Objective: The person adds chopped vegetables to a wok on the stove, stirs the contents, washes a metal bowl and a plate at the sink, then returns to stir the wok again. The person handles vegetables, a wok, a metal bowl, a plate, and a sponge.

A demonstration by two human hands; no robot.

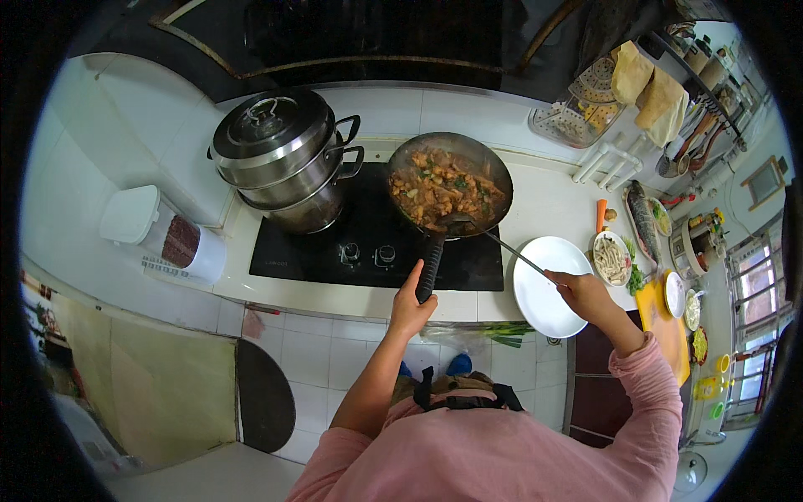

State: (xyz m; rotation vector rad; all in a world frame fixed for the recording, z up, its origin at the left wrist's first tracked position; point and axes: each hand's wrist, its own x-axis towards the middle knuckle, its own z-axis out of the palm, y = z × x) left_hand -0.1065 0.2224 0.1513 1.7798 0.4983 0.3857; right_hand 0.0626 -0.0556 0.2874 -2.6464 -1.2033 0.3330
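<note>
A dark wok (499, 164) sits over the right side of the black cooktop (301, 257), filled with browned chunks of food (442, 185) and bits of green. My left hand (411, 304) grips the wok's black handle (430, 267). In my right hand (583, 295) is a long-handled metal spatula (517, 254); its blade rests in the food at the wok's near edge. Below my right forearm's reach, a large white plate (546, 282) lies on the counter beside the cooktop, partly covered by that hand.
A stacked steel steamer pot (282, 163) stands on the cooktop's left. Along the right counter are a bowl of pale strips (610, 258), a carrot (601, 214), a whole fish (643, 219) and a yellow cutting board (665, 320). The black range hood (376, 37) hangs above.
</note>
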